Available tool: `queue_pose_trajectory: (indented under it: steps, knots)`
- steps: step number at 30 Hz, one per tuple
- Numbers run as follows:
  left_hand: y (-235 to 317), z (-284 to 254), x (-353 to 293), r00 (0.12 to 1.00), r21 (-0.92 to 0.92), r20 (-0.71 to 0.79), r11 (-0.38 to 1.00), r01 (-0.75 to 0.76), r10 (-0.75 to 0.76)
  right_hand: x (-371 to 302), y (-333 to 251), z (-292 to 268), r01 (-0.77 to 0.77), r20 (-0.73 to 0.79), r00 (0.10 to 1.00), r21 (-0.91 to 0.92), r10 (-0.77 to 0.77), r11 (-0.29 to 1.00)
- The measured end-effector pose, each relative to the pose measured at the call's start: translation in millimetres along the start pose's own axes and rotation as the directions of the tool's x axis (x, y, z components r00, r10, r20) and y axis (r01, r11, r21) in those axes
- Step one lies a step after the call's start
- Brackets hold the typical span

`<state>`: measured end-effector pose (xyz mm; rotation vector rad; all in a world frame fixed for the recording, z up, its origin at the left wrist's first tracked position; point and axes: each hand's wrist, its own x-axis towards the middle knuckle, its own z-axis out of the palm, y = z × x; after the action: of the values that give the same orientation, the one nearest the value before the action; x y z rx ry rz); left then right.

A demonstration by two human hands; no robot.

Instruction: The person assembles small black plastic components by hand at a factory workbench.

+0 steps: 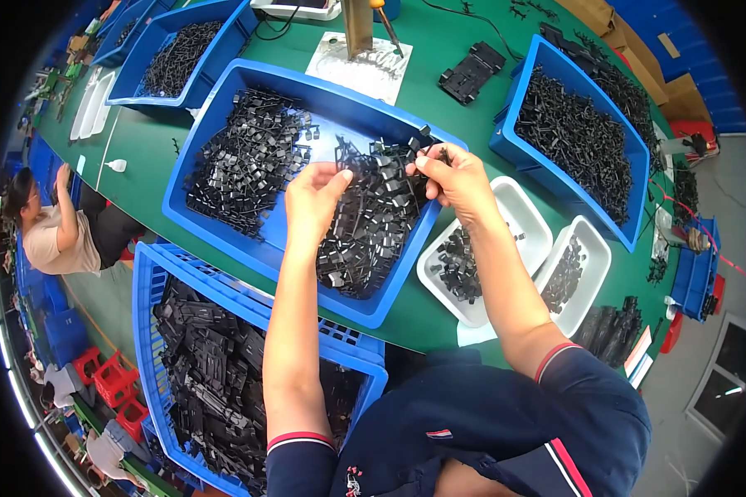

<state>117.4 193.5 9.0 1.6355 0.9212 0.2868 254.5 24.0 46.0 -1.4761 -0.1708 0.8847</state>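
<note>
Out at nine o'clock, a co-worker [62, 236] sits beside the green counter [474, 124]; at eight, a blue crate [144, 323] is crammed with larger black pieces. On to the big blue tub [333, 124], spanning ten to one o'clock, with small black parts heaped either side of a bare patch. And here's the left hand [311, 199] at ten, thumb and finger close together over the heap; whether they grip anything, I cannot tell! The right hand [456, 178], at two, is pinched on a small black part [414, 147] above the tub's right side. Careful: so slight a hold could slip and drop it into the jumble, and tangled stems might drag neighbours along. At three, two white trays [514, 207] sit beneath the right forearm [510, 290]; a careless elbow could tip one. Farther out, at two, a blue bin [506, 124] stands piled high.
</note>
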Motion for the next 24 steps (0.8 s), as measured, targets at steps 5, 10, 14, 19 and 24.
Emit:
queue_pose_trajectory:
  steps: [5, 10, 14, 19, 24]
  knots:
    - [27.0, -2.9, -41.9, 0.986, -0.502, 0.107, 0.849, 0.163, -0.127, -11.5, -5.7, 4.3, 0.002, 0.041, 0.999, 0.089, -0.006, 0.996]
    - [9.8, -3.7, -60.6, 0.968, -0.635, 0.19, 0.731, 0.248, -0.163, -12.0, -5.6, 6.9, -0.009, 0.055, 0.998, 0.028, 0.007, 1.0]
    - [8.0, 1.6, -67.8, 0.964, -0.536, 0.149, 0.801, 0.267, -0.222, -18.4, -2.5, 5.7, -0.016, 0.06, 0.998, -0.116, 0.023, 0.993]
    - [9.4, 5.0, -75.8, 0.956, -0.574, 0.252, 0.772, 0.273, -0.151, -19.2, 4.2, 7.6, 0.167, 0.036, 0.986, -0.118, -0.163, 0.979]
    - [18.0, -4.2, -79.4, 0.905, -0.633, 0.413, 0.682, 0.366, -0.102, -15.2, -5.9, 8.1, 0.267, 0.184, 0.95, -0.052, -0.253, 0.962]
